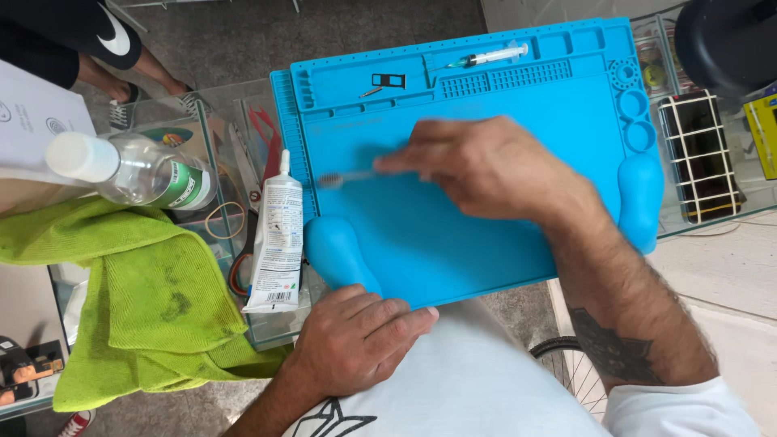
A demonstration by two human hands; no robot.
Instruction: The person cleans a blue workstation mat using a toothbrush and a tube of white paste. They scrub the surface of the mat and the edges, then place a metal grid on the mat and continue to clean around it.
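Right now we hold a small toothbrush (348, 176) in our right hand (486, 166), the fingers (405, 162) pinched around its handle while the bristled head points toward nine o'clock, over the left part of the blue silicone work mat (486, 243). The hand and brush are blurred, so we cannot tell whether the bristles touch the mat. Our left hand (356, 340) rests at six o'clock, on the mat's near edge; its fingers are loosely curled and hold nothing, and they lie just beside the raised blue bump (336, 251) at the mat's near left corner. A matching bump (643, 198) sits at three o'clock on the mat's right side. Along the mat's far rim, at twelve o'clock, lie a syringe (490, 57), a small black frame-shaped part (388, 80) and a thin metal pin (371, 92), each in the shallow trays, well apart from the brush. Just left of the mat, at nine o'clock, a white glue tube (277, 243) lies on the glass bench (202, 113), its nozzle pointing away from us. Further left we see a clear bottle with a white cap (137, 171), a rubber band (225, 220), and a green cloth (154, 299) draped over the bench edge. At eleven o'clock another person's legs and dark shorts (81, 32) show beyond the bench.
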